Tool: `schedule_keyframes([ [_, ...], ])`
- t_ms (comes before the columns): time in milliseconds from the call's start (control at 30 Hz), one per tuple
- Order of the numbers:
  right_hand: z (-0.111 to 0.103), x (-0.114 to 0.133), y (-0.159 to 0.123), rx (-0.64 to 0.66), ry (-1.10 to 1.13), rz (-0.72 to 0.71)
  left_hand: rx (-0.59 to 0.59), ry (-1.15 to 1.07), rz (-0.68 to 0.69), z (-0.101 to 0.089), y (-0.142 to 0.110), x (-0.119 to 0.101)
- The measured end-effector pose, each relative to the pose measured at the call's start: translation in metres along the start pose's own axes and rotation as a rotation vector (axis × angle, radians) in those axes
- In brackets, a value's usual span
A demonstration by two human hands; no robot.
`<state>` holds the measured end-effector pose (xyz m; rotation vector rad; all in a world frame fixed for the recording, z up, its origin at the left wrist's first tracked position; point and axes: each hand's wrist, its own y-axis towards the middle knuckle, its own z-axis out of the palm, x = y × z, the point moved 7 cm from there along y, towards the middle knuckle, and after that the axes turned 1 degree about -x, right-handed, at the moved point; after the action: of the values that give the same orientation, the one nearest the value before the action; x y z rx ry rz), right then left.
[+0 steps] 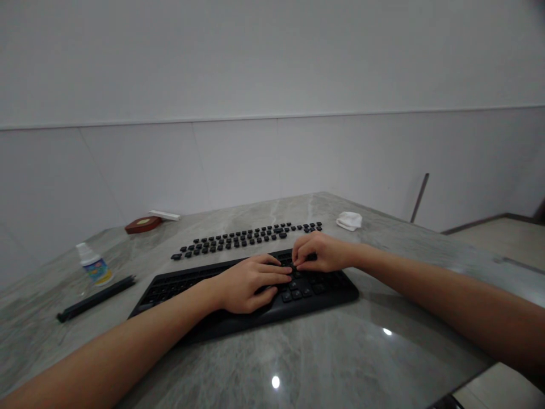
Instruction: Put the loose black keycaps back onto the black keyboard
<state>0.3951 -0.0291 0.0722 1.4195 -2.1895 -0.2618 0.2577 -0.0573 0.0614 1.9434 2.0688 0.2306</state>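
Note:
A black keyboard (pixel 255 318) lies at a slant in front of me, some keys in place at its right end and bare sockets showing along its left part. My left hand (pixel 255 283) rests on it palm down, fingers stretched toward the right. Just beyond those fingertips, my right hand (pixel 319 251) bends down onto the keys with thumb and fingers pinched together. Whatever is between them is too small to make out. Behind the keyboard, loose black keycaps (pixel 238 240) lie in several rows on the grey marbled table (pixel 323 358).
On the left stand a white spray bottle (pixel 94 264) with a blue label and, before it, a dark brush-like stick (pixel 96 298). A brown box (pixel 143 224) and a white strip (pixel 164 215) lie near the wall. A crumpled white tissue (pixel 349 220) sits at the back right.

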Motion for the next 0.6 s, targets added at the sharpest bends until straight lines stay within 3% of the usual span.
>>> schedule_keyframes([
  [600,-0.0015,0.0032,-0.0003,-0.013,-0.041,-0.052,0.011,-0.001,-0.009,0.0020,-0.0007,0.0021],
])
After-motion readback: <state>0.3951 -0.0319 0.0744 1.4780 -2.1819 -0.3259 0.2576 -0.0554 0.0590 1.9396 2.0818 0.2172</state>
